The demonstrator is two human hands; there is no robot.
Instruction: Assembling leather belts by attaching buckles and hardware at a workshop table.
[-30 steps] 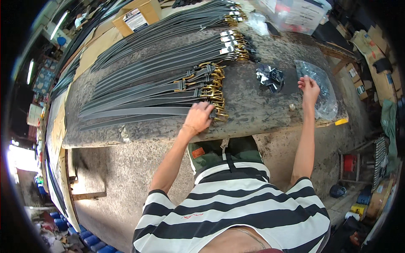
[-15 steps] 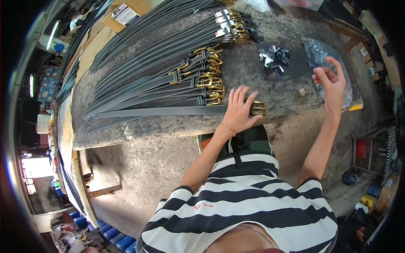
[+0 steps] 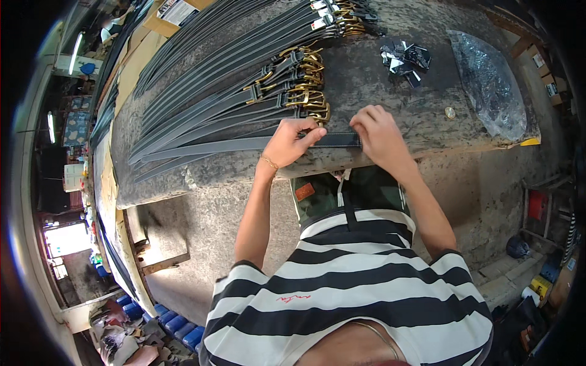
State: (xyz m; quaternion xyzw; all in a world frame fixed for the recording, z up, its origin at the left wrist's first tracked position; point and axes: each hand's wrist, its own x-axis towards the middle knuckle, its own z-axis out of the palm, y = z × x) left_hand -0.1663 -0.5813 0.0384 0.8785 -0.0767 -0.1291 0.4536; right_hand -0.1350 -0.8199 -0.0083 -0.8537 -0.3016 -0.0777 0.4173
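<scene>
A dark grey leather belt [image 3: 340, 139] with pale stitching lies along the near edge of the workbench. My right hand [image 3: 383, 139] is closed over its right end, and its buckle is hidden there. Against the same belt rests my left hand [image 3: 289, 144], thumb and forefinger pinched together. What that pinch holds, if anything, is too small to make out. Just beyond the left fingertips is a cluster of gold buckles [image 3: 307, 97] on several other belts [image 3: 201, 116], whose straps fan out to the left.
Another row of belts with white tags [image 3: 320, 23] lies farther back. Small black and white pieces [image 3: 406, 61] are heaped right of the buckles. A clear plastic bag [image 3: 488, 85] and a small round object [image 3: 450, 113] lie at the right. A cardboard box [image 3: 160, 23] stands far left.
My right hand has come left and down from above the plastic bag to the belt's buckle end. The left hand has moved left along the belt and closed into a pinch. The view has shifted slightly.
</scene>
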